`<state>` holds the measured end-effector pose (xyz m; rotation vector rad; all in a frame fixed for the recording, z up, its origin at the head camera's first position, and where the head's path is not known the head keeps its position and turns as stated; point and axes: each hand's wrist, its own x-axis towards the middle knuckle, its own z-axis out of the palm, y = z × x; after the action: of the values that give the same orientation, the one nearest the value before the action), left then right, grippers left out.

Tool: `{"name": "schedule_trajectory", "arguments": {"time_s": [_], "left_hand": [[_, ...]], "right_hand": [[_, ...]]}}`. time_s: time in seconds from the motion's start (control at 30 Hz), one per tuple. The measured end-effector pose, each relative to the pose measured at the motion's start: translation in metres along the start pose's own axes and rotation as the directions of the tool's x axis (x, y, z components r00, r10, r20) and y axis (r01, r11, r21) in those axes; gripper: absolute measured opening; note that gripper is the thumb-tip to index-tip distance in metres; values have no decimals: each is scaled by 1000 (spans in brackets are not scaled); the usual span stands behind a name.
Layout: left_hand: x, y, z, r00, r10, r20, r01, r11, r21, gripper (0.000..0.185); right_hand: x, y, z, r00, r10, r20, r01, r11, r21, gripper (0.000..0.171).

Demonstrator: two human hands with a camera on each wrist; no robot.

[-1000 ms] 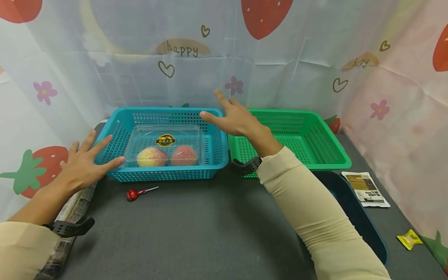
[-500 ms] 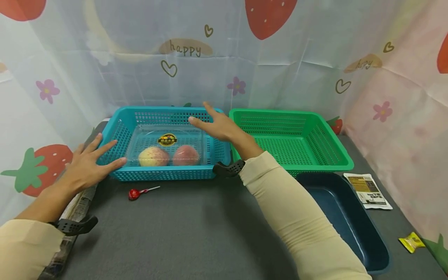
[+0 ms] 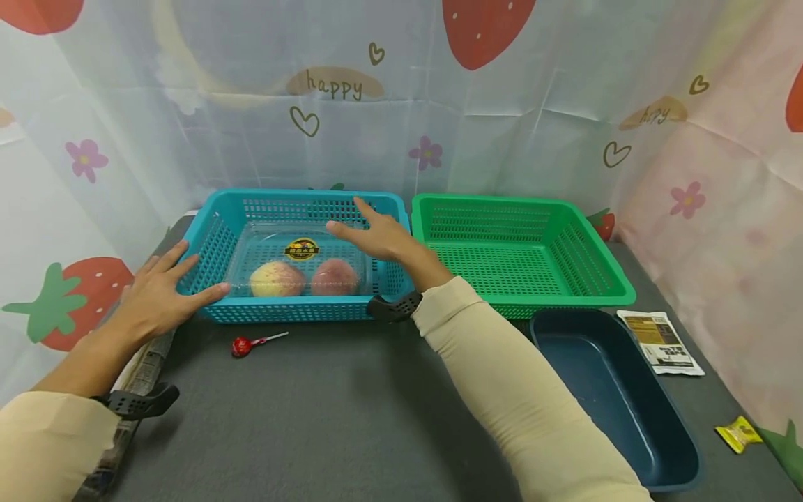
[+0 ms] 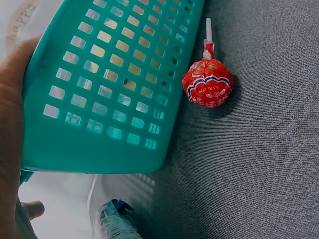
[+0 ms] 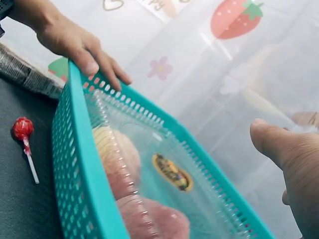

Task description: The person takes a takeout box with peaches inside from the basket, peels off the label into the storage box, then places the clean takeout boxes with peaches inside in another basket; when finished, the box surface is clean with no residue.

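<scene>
Clear plastic, gold-stickered, the box (image 3: pixel 300 259) is showing two peaches and lying in the blue basket (image 3: pixel 389 209) at the far left. The right hand (image 3: pixel 376 233) is hovering above it, fingers spread; the left hand (image 3: pixel 159 293) is resting flat against the basket's left corner.

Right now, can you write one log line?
left hand: on blue basket corner | right hand: open over fruit box | lollipop: on table

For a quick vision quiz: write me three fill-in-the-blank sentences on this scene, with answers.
1. The clear fruit box lies in the ____ basket.
2. The lollipop has a ____ wrapper.
3. The left hand rests on that basket's ____ end.

Answers: blue; red; left
</scene>
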<state>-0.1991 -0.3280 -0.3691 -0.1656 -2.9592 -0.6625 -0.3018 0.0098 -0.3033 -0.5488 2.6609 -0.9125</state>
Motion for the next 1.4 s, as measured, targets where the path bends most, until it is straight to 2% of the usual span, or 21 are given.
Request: {"name": "schedule_trajectory", "arguments": {"time_s": [0.3, 0.53, 0.73, 0.93, 1.03, 1.17, 1.33, 1.4], "left_hand": [[1, 1, 2, 1000, 8, -11, -8, 1000, 11, 90], [0, 0, 0, 1000, 8, -9, -7, 1000, 19, 90], [-2, -1, 0, 1000, 0, -9, 0, 1000, 13, 90], [-3, -1, 0, 1000, -10, -13, 10, 1000, 21, 90], [-2, 0, 0, 1000, -12, -12, 12, 1000, 26, 91], [-2, 2, 0, 1000, -16, -10, 16, 999, 31, 91], [-1, 1, 0, 1000, -29, 0, 29, 999, 34, 91], [-1, 0, 0, 1000, -31, 1, 31, 999, 35, 91]], "right_hand": [[8, 8, 19, 997, 69, 31, -71, 994, 81, 91], [11, 13, 35, 991, 132, 34, -137, 969, 207, 96], [15, 16, 47, 993, 110, 48, -118, 971, 209, 98], [17, 15, 49, 992, 113, 49, -121, 966, 228, 100], [17, 16, 49, 993, 115, 25, -118, 961, 250, 95], [16, 17, 47, 996, 92, -10, -82, 932, 352, 85], [13, 15, 42, 996, 85, 3, -76, 876, 476, 79], [11, 14, 41, 997, 77, 0, -66, 865, 497, 79]]}}
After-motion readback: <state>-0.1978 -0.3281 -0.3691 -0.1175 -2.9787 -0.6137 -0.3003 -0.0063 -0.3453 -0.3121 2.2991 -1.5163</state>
